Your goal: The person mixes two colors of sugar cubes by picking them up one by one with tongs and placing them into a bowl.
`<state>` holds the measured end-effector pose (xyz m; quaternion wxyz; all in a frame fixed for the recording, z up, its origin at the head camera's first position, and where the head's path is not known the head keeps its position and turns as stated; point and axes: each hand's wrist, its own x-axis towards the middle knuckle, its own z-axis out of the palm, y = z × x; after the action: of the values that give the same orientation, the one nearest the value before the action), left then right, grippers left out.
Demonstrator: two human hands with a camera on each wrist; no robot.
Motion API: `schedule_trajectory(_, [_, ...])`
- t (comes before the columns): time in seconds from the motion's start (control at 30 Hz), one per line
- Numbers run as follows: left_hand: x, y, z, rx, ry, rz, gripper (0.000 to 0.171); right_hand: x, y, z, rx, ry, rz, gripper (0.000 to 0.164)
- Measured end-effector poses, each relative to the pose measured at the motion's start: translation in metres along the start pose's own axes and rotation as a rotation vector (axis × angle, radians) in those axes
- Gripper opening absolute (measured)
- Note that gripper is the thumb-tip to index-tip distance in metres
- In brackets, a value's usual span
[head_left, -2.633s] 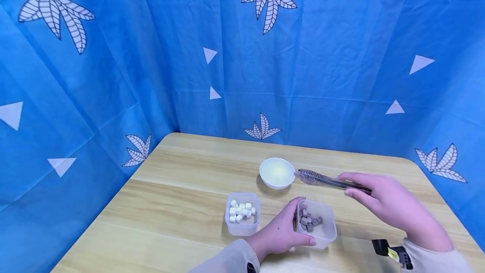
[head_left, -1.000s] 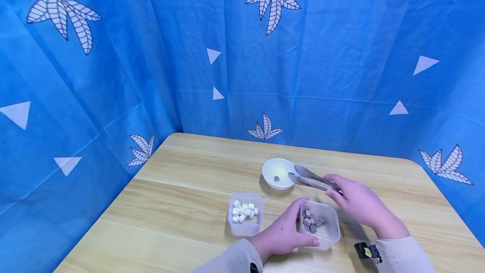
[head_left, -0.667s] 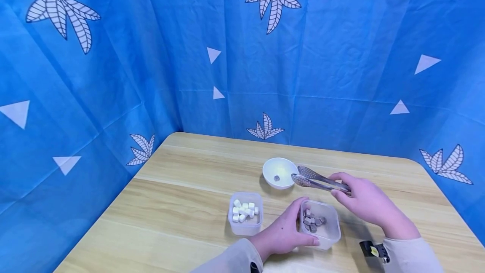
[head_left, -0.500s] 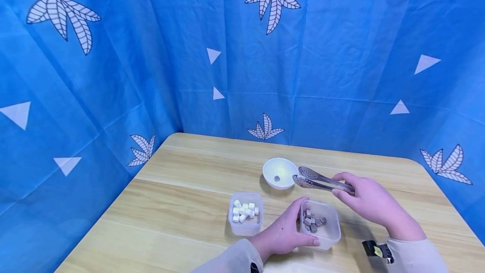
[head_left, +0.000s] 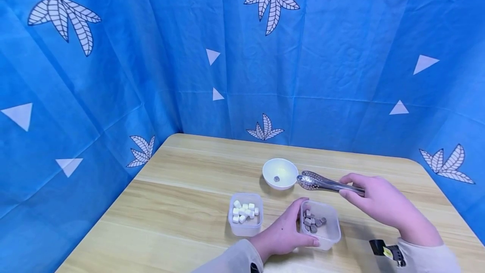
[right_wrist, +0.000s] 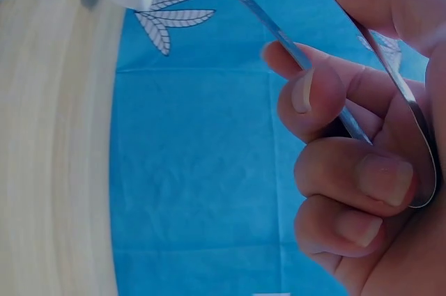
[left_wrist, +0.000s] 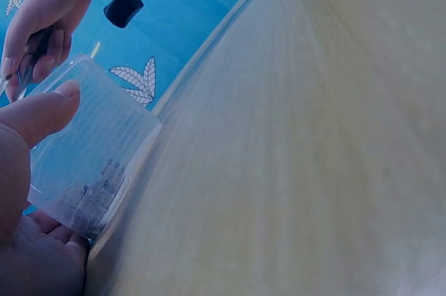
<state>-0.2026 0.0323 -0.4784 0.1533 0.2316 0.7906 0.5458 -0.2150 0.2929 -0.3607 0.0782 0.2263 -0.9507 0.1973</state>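
A blue curtain (head_left: 333, 54) hangs behind the table (head_left: 182, 188).

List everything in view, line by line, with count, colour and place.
Table: one, light wood, foreground
Cloth: sheet count unclear, blue with white leaves and triangles, behind the table
Bowl: one, white, towards the table's far edge
Lone cube: one, grey-brown, in the bowl
Left container: one, translucent, nearer than the bowl
White cubes: several, white, inside it
Right container: one, translucent, right of the left container
Brown cubes: several, grey-brown, inside it
Tongs: one pair, silver, tips by the bowl
Wrist device: one, black and yellow, right cuff
Sleeves: two, beige-grey, forearms
Left hand: one, bare, gripping the right container
Right hand: one, bare, holding the tongs
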Motion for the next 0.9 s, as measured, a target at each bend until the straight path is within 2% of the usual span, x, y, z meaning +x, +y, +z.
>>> schedule_trajectory(0.23, [0.0,0.0,0.0,-0.001,0.0,0.005,0.099,-0.006,0.0,-0.008,0.007,-0.017,-0.01,0.018])
schedule_trajectory(0.5, [0.0,0.0,0.001,0.012,0.012,0.008,0.1,-0.011,0.0,-0.02,-0.011,-0.101,-0.017,0.018])
schedule_trajectory(0.77, [-0.001,0.0,0.001,0.019,0.016,0.022,0.099,-0.019,0.002,-0.026,0.001,-0.146,-0.059,0.007])
schedule_trajectory(0.9, [-0.001,0.0,0.001,0.004,0.011,0.023,0.099,-0.021,0.003,-0.027,0.021,-0.21,-0.046,0.004])
